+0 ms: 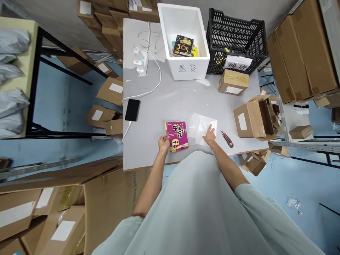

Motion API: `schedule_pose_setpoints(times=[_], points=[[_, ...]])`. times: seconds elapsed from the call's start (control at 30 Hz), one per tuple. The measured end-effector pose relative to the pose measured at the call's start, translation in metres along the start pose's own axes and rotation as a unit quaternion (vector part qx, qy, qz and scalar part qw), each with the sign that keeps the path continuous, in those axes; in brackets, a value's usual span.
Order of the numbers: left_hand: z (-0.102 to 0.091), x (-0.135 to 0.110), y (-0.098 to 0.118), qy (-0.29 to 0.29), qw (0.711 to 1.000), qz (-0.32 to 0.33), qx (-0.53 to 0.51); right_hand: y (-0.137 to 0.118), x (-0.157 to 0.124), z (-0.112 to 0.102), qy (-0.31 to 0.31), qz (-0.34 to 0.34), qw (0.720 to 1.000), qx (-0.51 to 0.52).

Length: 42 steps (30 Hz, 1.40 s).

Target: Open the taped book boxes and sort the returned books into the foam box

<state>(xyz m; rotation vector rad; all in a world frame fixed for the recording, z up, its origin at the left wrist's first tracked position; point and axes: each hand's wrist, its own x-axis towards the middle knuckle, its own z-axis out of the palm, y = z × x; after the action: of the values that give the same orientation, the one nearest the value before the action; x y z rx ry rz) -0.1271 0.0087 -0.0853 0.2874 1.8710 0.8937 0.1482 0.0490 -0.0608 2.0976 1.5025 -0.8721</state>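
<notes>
Left hand (164, 143) pinches the book (181, 136) by its left edge; right hand (209, 136), fingers apart, touches the white sheet (204, 125) farther right

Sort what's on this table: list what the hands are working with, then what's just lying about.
In use, it seems:
Purple, squarish paper book, held by the left hand
Translucent white plastic sheet, flat under the right hand

Seemingly just lying about:
Red-and-black utility knife
Black rectangular device
White plastic power strip

head view | just above torso (196, 198) | facing forward, down | wide over tabletop (183, 97)
</notes>
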Motion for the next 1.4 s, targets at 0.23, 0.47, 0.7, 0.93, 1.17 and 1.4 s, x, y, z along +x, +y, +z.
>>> schedule_pose_setpoints(times=[0.23, 0.47, 0.7, 0.93, 1.17, 1.4], points=[[0.0, 0.009, -0.001, -0.024, 0.998, 0.013, 0.05, 0.025, -0.024, -0.004, 0.032, -0.035, 0.999, -0.005], [0.034, -0.041, 0.037, -0.177, 0.927, 0.294, 0.153, 0.059, -0.072, -0.047, 0.121, -0.12, 0.985, -0.009], [0.075, -0.113, 0.063, -0.491, 0.818, 0.258, 0.153, 0.054, -0.111, -0.056, 0.227, -0.252, 0.902, 0.268], [0.098, -0.129, 0.058, -0.432, 0.902, 0.001, 0.007, 0.051, -0.141, -0.032, 0.237, -0.28, 0.889, 0.275], [0.104, -0.148, 0.071, -0.502, 0.84, 0.178, 0.102, 0.071, -0.149, -0.008, 0.269, -0.161, 0.794, 0.52], [0.131, -0.171, 0.074, -0.465, 0.827, 0.288, 0.128, 0.091, -0.137, -0.043, 0.247, -0.129, 0.781, 0.559]])
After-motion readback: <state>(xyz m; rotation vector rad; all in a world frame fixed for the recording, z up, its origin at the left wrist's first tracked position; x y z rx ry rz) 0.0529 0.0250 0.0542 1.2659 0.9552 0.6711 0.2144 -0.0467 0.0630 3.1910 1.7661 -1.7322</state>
